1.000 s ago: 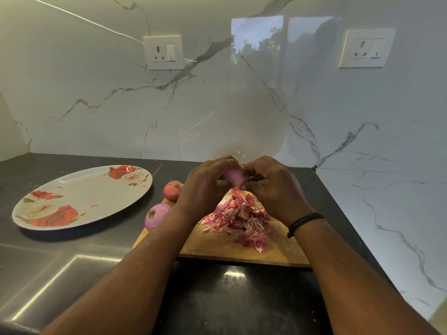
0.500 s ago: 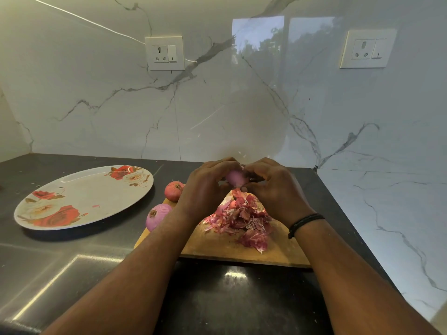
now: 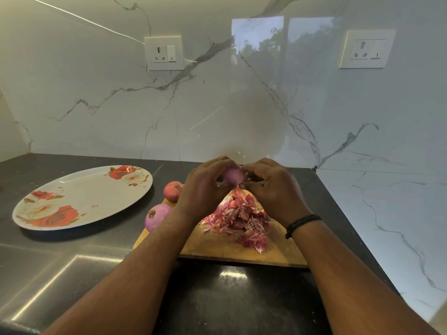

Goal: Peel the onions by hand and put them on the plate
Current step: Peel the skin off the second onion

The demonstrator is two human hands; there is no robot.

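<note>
Little has shifted since a second ago: both hands stay raised over the peel pile. Left hand and right hand fingers curled, pinching the pink onion between them. Cutting board below; two more onions at its left edge; floral plate left, on the counter.

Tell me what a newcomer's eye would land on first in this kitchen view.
First, the two hands, left hand and right hand, meeting mid-frame around a small pink onion held above a wooden cutting board. Below them lies a heap of reddish onion skins on the board. To the left, a large rose-patterned plate sits on the dark counter with no onions on it, and two more onions rest at the board's left edge.
</note>
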